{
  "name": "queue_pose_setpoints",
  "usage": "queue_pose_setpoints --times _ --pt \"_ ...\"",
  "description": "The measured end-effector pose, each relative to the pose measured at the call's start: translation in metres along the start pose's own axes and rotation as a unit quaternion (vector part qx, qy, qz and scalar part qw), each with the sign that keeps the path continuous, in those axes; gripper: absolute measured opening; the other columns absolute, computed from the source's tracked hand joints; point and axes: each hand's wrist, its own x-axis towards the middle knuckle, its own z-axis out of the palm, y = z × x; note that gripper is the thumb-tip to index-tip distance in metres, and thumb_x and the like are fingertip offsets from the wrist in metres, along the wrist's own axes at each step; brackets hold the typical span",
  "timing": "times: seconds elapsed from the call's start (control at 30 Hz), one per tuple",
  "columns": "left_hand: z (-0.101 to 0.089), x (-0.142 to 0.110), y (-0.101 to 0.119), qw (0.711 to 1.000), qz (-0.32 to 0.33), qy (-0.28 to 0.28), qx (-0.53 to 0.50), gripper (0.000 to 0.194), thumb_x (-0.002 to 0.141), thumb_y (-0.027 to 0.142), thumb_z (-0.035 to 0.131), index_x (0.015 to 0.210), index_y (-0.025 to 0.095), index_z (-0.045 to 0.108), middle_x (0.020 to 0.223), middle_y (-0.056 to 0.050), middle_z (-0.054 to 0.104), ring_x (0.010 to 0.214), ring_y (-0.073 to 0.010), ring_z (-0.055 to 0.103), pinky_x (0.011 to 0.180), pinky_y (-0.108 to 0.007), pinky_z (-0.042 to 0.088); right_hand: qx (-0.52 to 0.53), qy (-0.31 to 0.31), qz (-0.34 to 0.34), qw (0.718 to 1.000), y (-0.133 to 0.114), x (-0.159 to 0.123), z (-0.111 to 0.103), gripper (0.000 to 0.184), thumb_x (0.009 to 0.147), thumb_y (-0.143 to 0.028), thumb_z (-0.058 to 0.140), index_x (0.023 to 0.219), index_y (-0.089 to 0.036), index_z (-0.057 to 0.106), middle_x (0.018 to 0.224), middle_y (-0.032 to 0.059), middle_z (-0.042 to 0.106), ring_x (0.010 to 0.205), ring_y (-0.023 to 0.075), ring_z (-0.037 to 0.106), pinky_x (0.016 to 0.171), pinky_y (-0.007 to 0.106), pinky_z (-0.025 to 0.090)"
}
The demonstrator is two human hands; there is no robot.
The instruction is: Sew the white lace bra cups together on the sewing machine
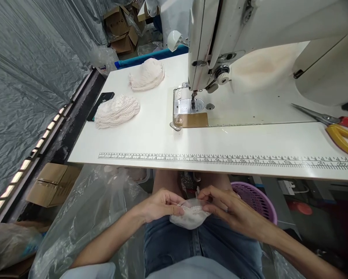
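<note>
Below the table edge, over my lap, both hands pinch a small white lace fabric piece. My left hand grips its left side with fingers closed. My right hand holds its upper right edge, fingers curled. On the white sewing table lie two stacks of similar lace pieces, one near and one farther back. The white sewing machine stands at the table's middle, its needle over the metal plate.
Scissors with red and yellow handles lie at the right. A black phone sits by the near stack. A printed ruler runs along the front edge. A purple basket and a clear plastic bag are beside my legs.
</note>
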Motion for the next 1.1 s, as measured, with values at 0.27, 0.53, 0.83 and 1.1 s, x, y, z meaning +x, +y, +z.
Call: queue_pose_setpoints --times 0.27,0.53,0.83,1.1 --pt "-0.005 -0.005 0.004 0.999 0.005 -0.006 0.047 0.042 0.067 0.038 0.075 0.100 0.013 0.070 0.088 -0.010 0.071 0.074 -0.0156 0.063 0.073 -0.024 0.046 0.016 0.017 -0.086 0.996 0.015 0.016 0.005 0.022 0.095 -0.033 0.038 0.099 -0.020 0.056 0.095 0.0056 0.060 0.088 0.0174 0.056 0.074 0.028 0.043" --pt "-0.013 -0.006 0.009 0.987 0.028 -0.051 0.151 0.037 0.077 0.036 0.066 0.105 0.013 0.068 0.094 -0.011 0.071 0.079 -0.0165 0.063 0.071 -0.022 0.047 0.011 -0.123 -0.050 0.991 0.004 0.025 -0.002 0.040 0.073 -0.043 0.069 0.106 -0.022 0.059 0.092 0.0037 0.060 0.090 0.0212 0.051 0.076 0.031 0.041" --pt "-0.012 -0.010 0.021 0.966 0.055 -0.066 0.245 0.037 0.075 0.029 0.067 0.110 0.014 0.065 0.102 -0.010 0.068 0.090 -0.0190 0.062 0.079 -0.025 0.047 0.137 -0.174 -0.049 0.974 0.013 0.033 0.005 0.018 0.076 -0.031 0.066 0.073 -0.014 0.061 0.068 -0.0031 0.052 0.061 0.0098 0.046 0.053 0.021 0.030" --pt "-0.006 0.002 0.008 0.962 0.044 0.031 0.269 0.022 0.068 0.030 0.071 0.081 0.012 0.073 0.065 -0.002 0.067 0.058 -0.0097 0.053 0.056 -0.018 0.038 0.121 -0.171 0.007 0.978 0.019 0.036 0.004 0.027 0.079 -0.037 0.061 0.073 -0.011 0.066 0.067 0.0005 0.056 0.064 0.0131 0.052 0.056 0.023 0.034"
